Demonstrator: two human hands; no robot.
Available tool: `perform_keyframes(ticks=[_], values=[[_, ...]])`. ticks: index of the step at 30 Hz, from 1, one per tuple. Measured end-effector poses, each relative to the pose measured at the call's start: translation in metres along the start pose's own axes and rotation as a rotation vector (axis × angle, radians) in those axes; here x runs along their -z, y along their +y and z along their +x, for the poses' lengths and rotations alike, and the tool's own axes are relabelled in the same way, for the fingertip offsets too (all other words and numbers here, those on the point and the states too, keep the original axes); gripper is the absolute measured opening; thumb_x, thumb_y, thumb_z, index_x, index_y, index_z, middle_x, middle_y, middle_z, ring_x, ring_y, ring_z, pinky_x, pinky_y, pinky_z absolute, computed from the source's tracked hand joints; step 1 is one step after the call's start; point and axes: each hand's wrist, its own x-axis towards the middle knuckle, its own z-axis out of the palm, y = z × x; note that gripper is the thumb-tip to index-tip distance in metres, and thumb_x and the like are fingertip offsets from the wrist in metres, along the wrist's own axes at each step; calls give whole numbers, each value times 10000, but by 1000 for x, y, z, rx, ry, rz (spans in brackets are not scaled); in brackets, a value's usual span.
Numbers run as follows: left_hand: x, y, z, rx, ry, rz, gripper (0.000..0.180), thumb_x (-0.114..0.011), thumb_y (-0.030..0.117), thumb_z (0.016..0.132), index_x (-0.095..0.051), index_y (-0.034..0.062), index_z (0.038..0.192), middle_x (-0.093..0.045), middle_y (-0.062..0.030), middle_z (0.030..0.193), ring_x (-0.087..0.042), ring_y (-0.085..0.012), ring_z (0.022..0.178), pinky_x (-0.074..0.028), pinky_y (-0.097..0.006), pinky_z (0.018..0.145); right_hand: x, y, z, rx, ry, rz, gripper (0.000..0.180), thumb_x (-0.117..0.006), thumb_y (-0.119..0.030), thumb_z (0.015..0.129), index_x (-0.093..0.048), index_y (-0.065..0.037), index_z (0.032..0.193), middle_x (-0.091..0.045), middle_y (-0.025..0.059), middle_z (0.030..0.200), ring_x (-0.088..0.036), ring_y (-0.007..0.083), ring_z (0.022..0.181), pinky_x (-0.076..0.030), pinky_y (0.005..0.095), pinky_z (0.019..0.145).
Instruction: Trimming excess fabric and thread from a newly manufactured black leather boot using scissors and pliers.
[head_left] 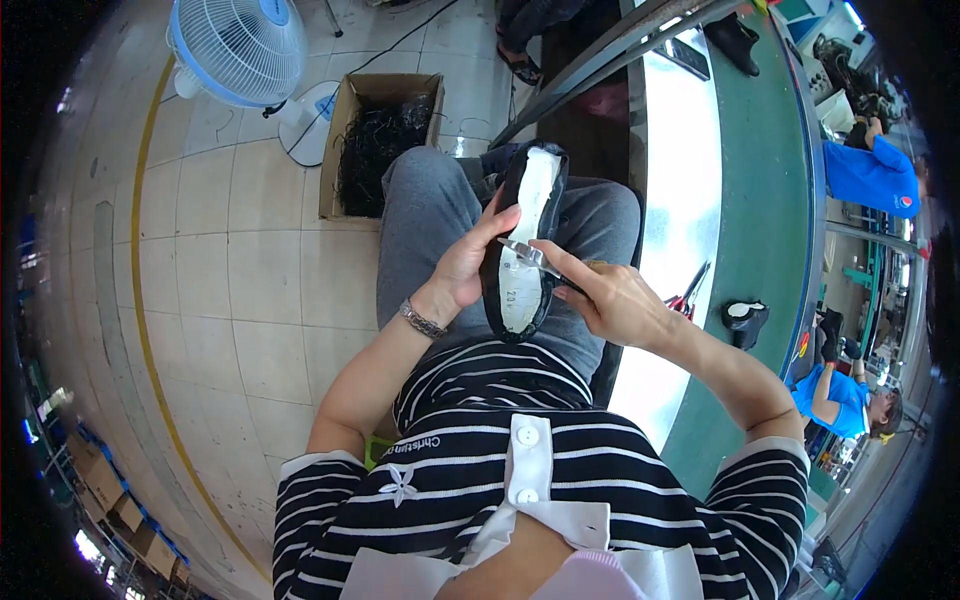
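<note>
Sole up above my lap is a black shoe (520, 295), its underside showing a white insole board with black upper edges folded around it. My left hand (465, 262) grips the shoe from its left side, with the thumb lying over the edge near the middle. In my right hand (612, 298) are metal pincers (526, 254), the fingers closed around the handles. The metal head lies against the middle of the white underside, close to my left thumb. The pincers' handles are mostly hidden in my right palm.
A cardboard box (333, 170) of tangled black scraps stands on the floor beyond my left knee, near a white fan (240, 50). To my right run a metal ledge (677, 165) with red-handled tools (682, 302) and a green conveyor (765, 190) carrying shoes (745, 322). Co-workers in blue (868, 182) sit beyond it.
</note>
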Motion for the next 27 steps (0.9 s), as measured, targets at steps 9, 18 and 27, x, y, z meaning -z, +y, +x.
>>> perform_keyframes(ticks=[9, 18, 27], values=[[3, 7, 0, 10, -55, 252, 781, -616, 214, 930, -137, 165, 1545, -535, -42, 1227, -545, -90, 1047, -480, -284, 892, 69, -18, 27, 240, 168, -294, 619, -602, -155, 917, -328, -225, 1467, -668, 153, 733, -653, 301, 576, -529, 392, 557], [-1, 11, -3, 30, 8, 270, 777, -620, 232, 934, -146, 171, 1547, -537, -17, 1187, -542, -69, 1025, -482, -256, 859, 47, 10, 43, 376, 432, -337, 664, -548, -213, 962, -194, -269, 1521, -627, 130, 636, -631, 290, 514, -502, 384, 497], [2, 22, -1, 134, -26, 301, 864, -673, 206, 895, -109, 206, 1550, -540, -15, 1157, -557, -81, 995, -492, -269, 827, 32, 16, 34, 281, 375, -404, 670, -532, -214, 972, -161, -266, 1527, -619, 114, 634, -619, 269, 510, -493, 389, 496]])
